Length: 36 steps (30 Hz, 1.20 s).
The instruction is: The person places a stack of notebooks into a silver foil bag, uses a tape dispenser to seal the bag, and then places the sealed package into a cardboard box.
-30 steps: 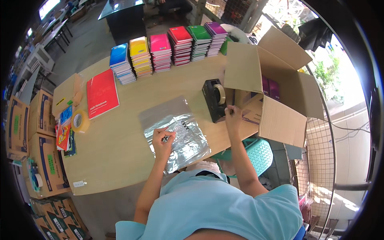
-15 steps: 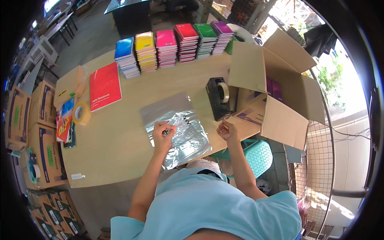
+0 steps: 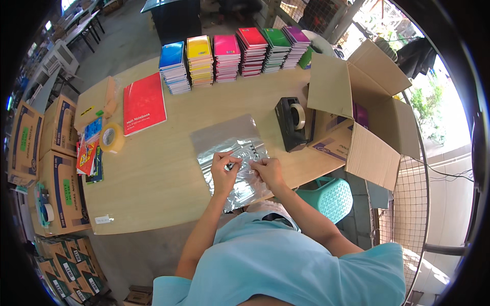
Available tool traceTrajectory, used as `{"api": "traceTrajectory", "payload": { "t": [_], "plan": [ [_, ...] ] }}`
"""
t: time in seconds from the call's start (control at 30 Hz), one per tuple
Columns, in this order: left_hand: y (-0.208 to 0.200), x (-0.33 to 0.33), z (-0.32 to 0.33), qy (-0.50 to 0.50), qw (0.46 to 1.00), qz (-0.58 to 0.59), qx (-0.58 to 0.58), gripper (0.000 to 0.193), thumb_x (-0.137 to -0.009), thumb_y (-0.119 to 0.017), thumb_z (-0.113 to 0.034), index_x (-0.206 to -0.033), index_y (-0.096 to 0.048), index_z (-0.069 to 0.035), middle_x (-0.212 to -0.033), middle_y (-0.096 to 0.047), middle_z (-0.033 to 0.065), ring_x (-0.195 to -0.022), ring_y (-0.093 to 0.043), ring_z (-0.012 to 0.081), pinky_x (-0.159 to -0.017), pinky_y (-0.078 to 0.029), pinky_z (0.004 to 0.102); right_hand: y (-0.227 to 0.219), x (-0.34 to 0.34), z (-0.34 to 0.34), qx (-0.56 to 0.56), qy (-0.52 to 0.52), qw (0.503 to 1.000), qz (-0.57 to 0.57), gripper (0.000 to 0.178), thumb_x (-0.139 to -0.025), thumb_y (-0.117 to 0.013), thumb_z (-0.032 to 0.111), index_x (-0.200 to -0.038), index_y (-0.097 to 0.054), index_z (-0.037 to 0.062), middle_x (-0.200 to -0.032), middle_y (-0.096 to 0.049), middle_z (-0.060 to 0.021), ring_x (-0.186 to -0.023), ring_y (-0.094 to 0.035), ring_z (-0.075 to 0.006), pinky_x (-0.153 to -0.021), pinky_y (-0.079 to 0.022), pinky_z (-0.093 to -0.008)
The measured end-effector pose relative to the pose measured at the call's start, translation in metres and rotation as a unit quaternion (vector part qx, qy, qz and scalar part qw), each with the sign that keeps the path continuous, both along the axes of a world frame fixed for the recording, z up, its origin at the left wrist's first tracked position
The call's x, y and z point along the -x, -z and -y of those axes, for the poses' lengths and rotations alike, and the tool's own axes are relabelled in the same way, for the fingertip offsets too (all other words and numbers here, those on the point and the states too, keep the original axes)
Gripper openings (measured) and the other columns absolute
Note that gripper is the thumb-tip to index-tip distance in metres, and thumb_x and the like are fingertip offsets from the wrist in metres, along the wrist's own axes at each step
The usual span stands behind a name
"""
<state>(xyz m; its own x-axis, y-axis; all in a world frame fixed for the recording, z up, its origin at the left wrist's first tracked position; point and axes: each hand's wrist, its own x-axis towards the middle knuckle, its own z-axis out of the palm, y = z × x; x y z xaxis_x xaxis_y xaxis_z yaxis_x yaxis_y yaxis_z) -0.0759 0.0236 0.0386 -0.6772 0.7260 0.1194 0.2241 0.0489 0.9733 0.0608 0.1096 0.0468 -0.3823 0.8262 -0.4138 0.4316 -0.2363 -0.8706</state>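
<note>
Your left hand (image 3: 223, 169) and right hand (image 3: 266, 169) both pinch a small piece, likely tape, between them, directly above the silver bag (image 3: 232, 158) lying flat beneath, with the dispenser (image 3: 292, 122) within reach beyond your right hand.

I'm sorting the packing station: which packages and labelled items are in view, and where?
Silver plastic bag: table centre, under both hands.
Open brown carton: table's right end.
Red notebook: left of centre, flat.
Printed brown cartons: floor, left.
Small white label: table's near-left edge.
</note>
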Motion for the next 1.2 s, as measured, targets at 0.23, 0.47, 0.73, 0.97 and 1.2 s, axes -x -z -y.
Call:
{"api": "traceTrajectory", "payload": {
  "t": [0.23,0.47,0.73,0.97,1.2],
  "plan": [
    [0.010,0.032,-0.004,0.115,0.986,0.118,0.003,0.069,-0.077,-0.075,-0.005,-0.135,-0.039,-0.005,-0.107,-0.060,0.0128,-0.099,-0.061,0.0213,-0.089,-0.049,0.0364,0.073,-0.001,-0.007,0.032,-0.011,0.999,-0.027,0.040,-0.089,-0.073,0.034,-0.070,-0.065,-0.0001,-0.053,-0.053,-0.0017,-0.043,-0.045,-0.0084,-0.039,-0.035,-0.0259],
    [-0.051,0.006,-0.036,0.184,0.871,-0.411,0.198,0.109,-0.072,-0.085,-0.018,-0.156,-0.015,-0.020,-0.111,-0.059,0.0131,-0.102,-0.061,0.0266,-0.085,-0.053,0.0412,0.100,-0.012,0.036,0.239,-0.334,0.911,-0.047,0.050,-0.094,-0.061,0.050,-0.127,-0.058,0.0125,-0.099,-0.067,-0.0081,-0.076,-0.063,-0.0149,-0.064,-0.053,-0.0319],
    [-0.009,0.038,0.013,0.205,0.953,-0.224,0.007,0.098,-0.069,-0.086,-0.022,-0.148,-0.030,-0.005,-0.123,-0.052,0.0151,-0.113,-0.055,0.0296,-0.099,-0.046,0.0418,0.014,-0.007,-0.045,0.026,-0.229,0.925,-0.302,0.090,-0.070,-0.088,0.015,-0.144,-0.036,0.0060,-0.133,-0.055,-0.0103,-0.120,-0.055,-0.0239,-0.100,-0.048,-0.0390],
    [0.088,0.024,0.000,0.143,0.986,-0.088,0.016,0.111,-0.061,-0.090,-0.017,-0.148,-0.023,-0.004,-0.144,-0.039,0.0245,-0.136,-0.040,0.0344,-0.112,-0.034,0.0469,0.066,-0.007,-0.044,-0.069,-0.265,0.932,-0.237,0.098,-0.061,-0.090,0.008,-0.142,-0.035,0.0084,-0.129,-0.057,-0.0122,-0.122,-0.055,-0.0229,-0.103,-0.045,-0.0382],
    [-0.085,0.066,0.011,0.225,0.822,-0.517,0.073,0.076,-0.060,-0.089,-0.024,-0.127,-0.055,-0.012,-0.152,-0.030,0.0176,-0.142,-0.027,0.0389,-0.113,-0.027,0.0582,-0.077,-0.027,-0.080,-0.570,-0.412,0.710,0.022,0.078,-0.069,-0.085,0.019,-0.136,-0.045,0.0111,-0.143,-0.044,-0.0194,-0.138,-0.038,-0.0345,-0.114,-0.030,-0.0469]
  ]
}}
